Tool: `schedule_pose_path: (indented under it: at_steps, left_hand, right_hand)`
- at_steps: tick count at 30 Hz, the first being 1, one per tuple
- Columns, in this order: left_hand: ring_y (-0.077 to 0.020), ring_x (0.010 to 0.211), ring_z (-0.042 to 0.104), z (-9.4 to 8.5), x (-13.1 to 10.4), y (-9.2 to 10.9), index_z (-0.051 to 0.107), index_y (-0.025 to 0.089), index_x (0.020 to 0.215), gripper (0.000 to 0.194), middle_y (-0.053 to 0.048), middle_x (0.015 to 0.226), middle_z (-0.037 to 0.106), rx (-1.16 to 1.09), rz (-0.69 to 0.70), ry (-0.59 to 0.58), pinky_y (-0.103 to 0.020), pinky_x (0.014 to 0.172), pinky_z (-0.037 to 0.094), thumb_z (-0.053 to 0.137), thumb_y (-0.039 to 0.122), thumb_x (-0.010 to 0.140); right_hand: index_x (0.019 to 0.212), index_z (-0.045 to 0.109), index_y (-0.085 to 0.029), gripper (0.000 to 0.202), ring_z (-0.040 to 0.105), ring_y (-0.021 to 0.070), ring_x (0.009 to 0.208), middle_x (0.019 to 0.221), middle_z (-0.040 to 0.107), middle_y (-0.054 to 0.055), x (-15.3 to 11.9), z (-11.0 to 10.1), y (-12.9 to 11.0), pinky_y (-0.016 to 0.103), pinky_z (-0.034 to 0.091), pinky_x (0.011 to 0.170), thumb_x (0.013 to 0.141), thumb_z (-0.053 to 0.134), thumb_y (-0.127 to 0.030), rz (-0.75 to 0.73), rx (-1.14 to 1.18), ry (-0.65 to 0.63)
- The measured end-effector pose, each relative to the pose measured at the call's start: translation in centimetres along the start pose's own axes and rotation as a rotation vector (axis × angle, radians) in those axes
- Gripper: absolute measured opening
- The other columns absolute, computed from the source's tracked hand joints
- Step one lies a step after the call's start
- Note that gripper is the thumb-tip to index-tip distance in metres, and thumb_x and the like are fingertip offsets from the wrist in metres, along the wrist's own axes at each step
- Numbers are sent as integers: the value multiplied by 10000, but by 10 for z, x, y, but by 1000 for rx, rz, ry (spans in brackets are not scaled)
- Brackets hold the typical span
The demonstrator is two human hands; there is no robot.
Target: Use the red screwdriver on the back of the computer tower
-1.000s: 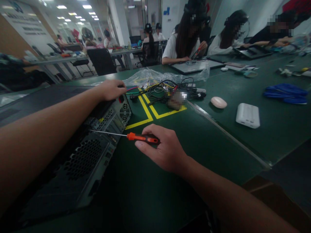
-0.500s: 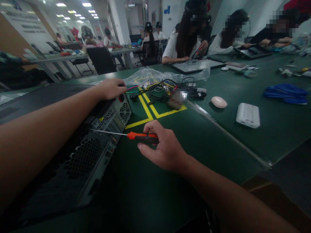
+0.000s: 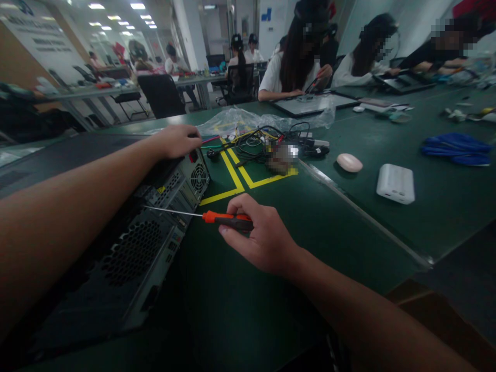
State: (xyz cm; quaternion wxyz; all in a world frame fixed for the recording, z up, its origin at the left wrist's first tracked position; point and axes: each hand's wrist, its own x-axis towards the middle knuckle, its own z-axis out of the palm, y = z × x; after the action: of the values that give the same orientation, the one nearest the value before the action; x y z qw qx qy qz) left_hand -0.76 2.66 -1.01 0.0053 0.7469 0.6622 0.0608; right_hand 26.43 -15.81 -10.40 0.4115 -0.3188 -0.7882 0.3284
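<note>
The screwdriver (image 3: 228,220) is at the back of the computer case (image 3: 132,253), lying almost level across the view. Its long axis runs right to left, shaft pointing left, with the tip slightly higher in view than the handle; tip contact is unclear. The right hand (image 3: 267,235) is clamped around its handle. The left hand (image 3: 180,141) rests on the case's upper corner, fingers bent; whether they grip, I cannot tell.

The case sits on a green table (image 3: 329,227) marked with yellow tape (image 3: 232,169). Beyond are tangled cables (image 3: 251,147) and clear plastic (image 3: 228,120); rightward, a white box (image 3: 396,184). People work at tables in the room under ceiling lights (image 3: 137,6).
</note>
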Motion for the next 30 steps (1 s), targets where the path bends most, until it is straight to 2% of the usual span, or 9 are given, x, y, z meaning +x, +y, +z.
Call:
schedule_pose_path:
  at_steps: [10,20,26,30]
  left_hand:
    - [-403,1183,771,0,3,-4,894,237,1302,575,-167,1254,866,-3,16,-7,-499,1084,587,572,509,911]
    - [-418,1195,771,-1,1,-1,893,246,1305,587,-167,1232,866,14,27,-10,-526,1081,587,555,505,901]
    - [-408,1195,766,0,2,-2,897,261,1306,599,-151,1226,863,-17,-10,-2,-495,1074,585,581,544,884]
    - [-397,1157,770,-1,2,-2,889,235,1315,618,-172,1211,859,1,22,-14,-502,1069,585,542,530,897]
  right_hand:
    - [1029,552,-276,188,490,127,632,774,565,-80,0,0,0,295,354,673,964,713,-345,12,-3,-5]
    - [1048,557,-279,193,485,131,617,745,549,-94,1,0,-2,299,355,671,956,714,-343,18,12,-8]
    - [1055,551,-277,190,455,121,579,716,527,-111,0,-1,-3,296,352,658,945,697,-328,9,15,7]
    - [1069,538,-283,211,442,126,569,697,509,-122,0,-2,-3,306,354,658,927,686,-330,23,29,-1]
